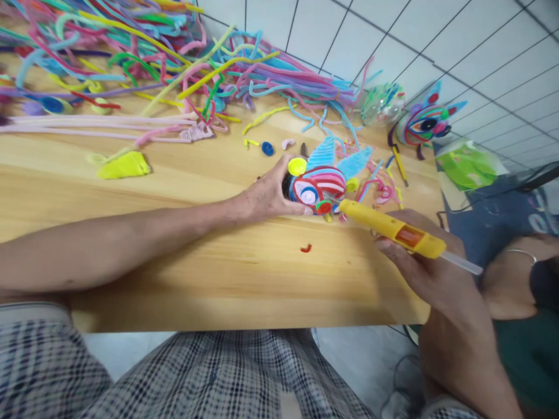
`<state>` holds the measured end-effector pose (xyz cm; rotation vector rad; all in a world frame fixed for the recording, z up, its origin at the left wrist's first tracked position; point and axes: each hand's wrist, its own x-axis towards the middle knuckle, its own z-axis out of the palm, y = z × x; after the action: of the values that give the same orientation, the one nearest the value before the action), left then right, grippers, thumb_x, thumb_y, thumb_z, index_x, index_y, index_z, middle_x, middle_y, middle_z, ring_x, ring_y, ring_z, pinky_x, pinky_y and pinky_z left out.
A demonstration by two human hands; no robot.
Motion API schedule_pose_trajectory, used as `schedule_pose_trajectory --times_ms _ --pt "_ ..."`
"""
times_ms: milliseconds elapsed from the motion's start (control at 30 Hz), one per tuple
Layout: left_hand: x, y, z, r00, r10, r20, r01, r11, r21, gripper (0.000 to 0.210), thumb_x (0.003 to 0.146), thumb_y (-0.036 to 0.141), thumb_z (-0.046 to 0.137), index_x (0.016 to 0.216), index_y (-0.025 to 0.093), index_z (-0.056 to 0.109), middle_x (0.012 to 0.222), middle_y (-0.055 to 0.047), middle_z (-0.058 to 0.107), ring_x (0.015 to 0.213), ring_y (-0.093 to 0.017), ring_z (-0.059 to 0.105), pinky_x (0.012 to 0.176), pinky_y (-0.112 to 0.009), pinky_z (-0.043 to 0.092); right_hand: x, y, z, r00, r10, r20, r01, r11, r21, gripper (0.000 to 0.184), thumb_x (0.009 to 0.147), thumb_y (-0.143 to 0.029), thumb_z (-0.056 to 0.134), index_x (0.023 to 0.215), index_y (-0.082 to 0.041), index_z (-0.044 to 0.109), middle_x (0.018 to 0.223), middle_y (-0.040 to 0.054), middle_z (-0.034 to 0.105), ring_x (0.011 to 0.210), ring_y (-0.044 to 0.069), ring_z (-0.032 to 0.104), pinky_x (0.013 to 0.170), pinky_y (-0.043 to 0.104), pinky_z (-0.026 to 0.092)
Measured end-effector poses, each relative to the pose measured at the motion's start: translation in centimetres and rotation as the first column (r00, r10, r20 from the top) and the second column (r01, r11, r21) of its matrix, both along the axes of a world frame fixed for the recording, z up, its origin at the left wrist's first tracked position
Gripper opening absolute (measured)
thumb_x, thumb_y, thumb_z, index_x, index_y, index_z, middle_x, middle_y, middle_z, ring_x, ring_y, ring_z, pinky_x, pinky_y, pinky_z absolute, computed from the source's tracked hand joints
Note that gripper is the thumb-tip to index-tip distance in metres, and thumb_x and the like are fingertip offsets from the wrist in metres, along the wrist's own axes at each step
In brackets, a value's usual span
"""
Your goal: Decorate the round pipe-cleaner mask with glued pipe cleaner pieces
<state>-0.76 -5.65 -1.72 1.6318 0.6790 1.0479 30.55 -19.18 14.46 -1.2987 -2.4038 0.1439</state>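
Observation:
My left hand (279, 189) is closed around the side of a colourful animal head made of pipe cleaners (325, 180), just above the table. The head has blue pointed ears, a spiral eye, red and pink stripes and yellow round pieces. In my right hand (423, 256) is a yellow hot glue gun (384, 224), a clear glue stick poking out of its back end. Its nozzle points left at the front of the head, by a red and green round piece; whether it touches cannot be made out.
Heaps of loose pipe cleaners (144, 52) cover the table's back left. A second finished-looking animal head (423, 125) and a yellow cutter knife (399, 166) lie back right. A small red scrap (305, 248) lies in front. Another person's arm (510, 267) is at the right.

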Motion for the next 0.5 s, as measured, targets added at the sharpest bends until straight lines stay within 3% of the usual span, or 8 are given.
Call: schedule_pose_trajectory --times_ms 267,500 --pt "0.0 -0.3 0.4 0.999 -0.041 0.029 0.042 0.998 -0.039 0.104 0.082 0.05 0.119 0.165 0.029 0.059 0.154 -0.015 0.082 0.143 -0.041 0.086 0.124 -0.062 0.076 -1.1 0.9 0.9 0.995 0.05 0.089 -0.054 0.997 0.05 0.006 0.124 -0.034 0.072 0.119 -0.033 0.069 0.107 0.0034 0.088 0.091 0.028 0.09 0.086 0.043 0.075" --pt "0.4 -0.2 -0.2 1.0 -0.005 0.015 0.005 1.0 0.003 0.108 0.08 0.047 0.121 0.169 0.032 0.062 0.156 -0.015 0.08 0.147 -0.043 0.084 0.127 -0.068 0.074 -0.9 0.9 1.1 0.994 0.042 0.1 -0.046 0.998 0.04 0.004 0.122 -0.033 0.074 0.119 -0.033 0.072 0.108 0.0055 0.089 0.094 0.031 0.092 0.086 0.045 0.076"
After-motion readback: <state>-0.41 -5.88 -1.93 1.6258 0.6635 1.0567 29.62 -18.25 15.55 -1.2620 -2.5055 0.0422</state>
